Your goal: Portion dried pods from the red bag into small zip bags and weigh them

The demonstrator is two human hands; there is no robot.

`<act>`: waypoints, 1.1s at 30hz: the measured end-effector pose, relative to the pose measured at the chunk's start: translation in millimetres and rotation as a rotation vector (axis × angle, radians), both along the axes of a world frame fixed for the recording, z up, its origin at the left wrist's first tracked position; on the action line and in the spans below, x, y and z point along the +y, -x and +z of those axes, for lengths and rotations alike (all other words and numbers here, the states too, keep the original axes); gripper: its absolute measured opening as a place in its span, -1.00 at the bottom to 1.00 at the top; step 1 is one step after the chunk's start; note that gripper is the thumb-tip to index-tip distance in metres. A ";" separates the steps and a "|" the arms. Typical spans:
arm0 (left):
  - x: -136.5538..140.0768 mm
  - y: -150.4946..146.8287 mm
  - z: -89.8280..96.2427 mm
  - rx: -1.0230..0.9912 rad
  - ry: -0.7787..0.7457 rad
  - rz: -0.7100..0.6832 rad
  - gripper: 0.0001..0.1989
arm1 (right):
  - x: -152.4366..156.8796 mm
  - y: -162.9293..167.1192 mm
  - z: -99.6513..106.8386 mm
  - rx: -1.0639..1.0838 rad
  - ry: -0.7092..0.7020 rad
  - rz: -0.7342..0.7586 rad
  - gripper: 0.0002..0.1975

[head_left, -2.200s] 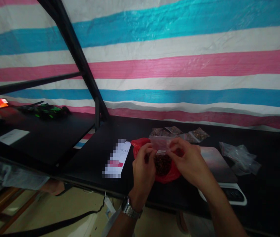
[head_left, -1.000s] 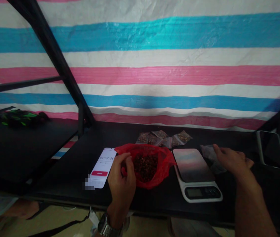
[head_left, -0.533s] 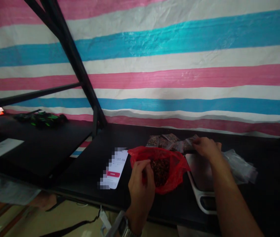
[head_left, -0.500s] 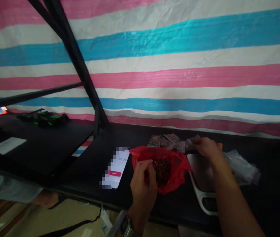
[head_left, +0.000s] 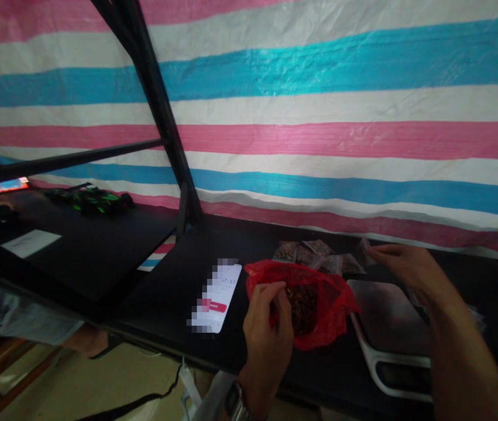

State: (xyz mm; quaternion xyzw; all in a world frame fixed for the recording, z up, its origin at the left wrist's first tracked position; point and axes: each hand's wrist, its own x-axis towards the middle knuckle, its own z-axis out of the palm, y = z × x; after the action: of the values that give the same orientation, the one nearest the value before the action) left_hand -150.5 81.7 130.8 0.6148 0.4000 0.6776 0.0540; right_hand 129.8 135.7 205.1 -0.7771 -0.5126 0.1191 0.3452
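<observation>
- I see a striped plastic sheet (head_left: 340, 140) in blue, white and pink hanging behind a black table (head_left: 165, 304).
- The left hand (head_left: 266, 324) has its fingers curled towards the thumb at the near left rim of a red plastic bag (head_left: 332, 304); I can't tell whether they grip it.
- The right hand (head_left: 419, 269) reaches across, its fingertips at a small clear bag (head_left: 364, 250); from here I can't tell whether they pinch it or only touch it.
- Between the hands, the red plastic bag lies open, with dark brown pieces (head_left: 304, 307) inside.
- Below the right hand is a white scale (head_left: 391, 318), its right end hidden by the forearm.
- Beyond the left hand, behind the red bag, I see several small filled bags (head_left: 308, 254) lying close together.
- Just left of the left hand lies a lit phone (head_left: 216, 304), partly pixelated.
- Well to the left of both hands, on another black surface, sit a green-and-black model car (head_left: 99, 199) and a white sheet of paper (head_left: 31, 242).
</observation>
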 end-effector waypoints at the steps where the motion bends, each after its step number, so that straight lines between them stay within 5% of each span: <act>1: -1.0 -1.1 0.7 -0.014 0.017 -0.027 -0.81 | -7.4 6.4 8.6 0.117 -0.020 -0.050 -0.74; 5: -6.8 -11.4 5.1 -0.128 0.213 -0.213 -0.85 | -35.8 52.8 35.0 0.340 -0.083 0.124 -0.66; 11: -6.4 -30.2 10.0 -0.511 0.628 -0.570 -0.75 | -55.7 119.7 34.6 0.442 0.133 0.466 -0.88; 19: 2.7 -20.3 11.7 -0.485 0.675 -0.719 -0.51 | -57.4 112.4 11.4 0.581 0.172 0.569 -0.85; 23: 0.1 -14.4 10.8 -0.325 0.632 -0.718 -0.63 | -60.2 106.9 11.1 0.602 0.163 0.580 -0.83; 29: 0.6 -9.2 2.8 -0.016 0.507 -0.483 -0.77 | -58.5 108.5 14.1 0.503 0.005 0.424 -0.82; 33: 2.9 -9.5 3.5 -0.121 0.434 -0.445 -0.76 | -62.1 110.1 4.9 0.440 -0.049 0.483 -0.80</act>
State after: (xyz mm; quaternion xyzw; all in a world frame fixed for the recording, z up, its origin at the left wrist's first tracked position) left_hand -140.9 84.6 134.4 0.6199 0.3869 0.5834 0.3545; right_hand 19.8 73.6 210.0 -0.5801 -0.5980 0.3503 0.4280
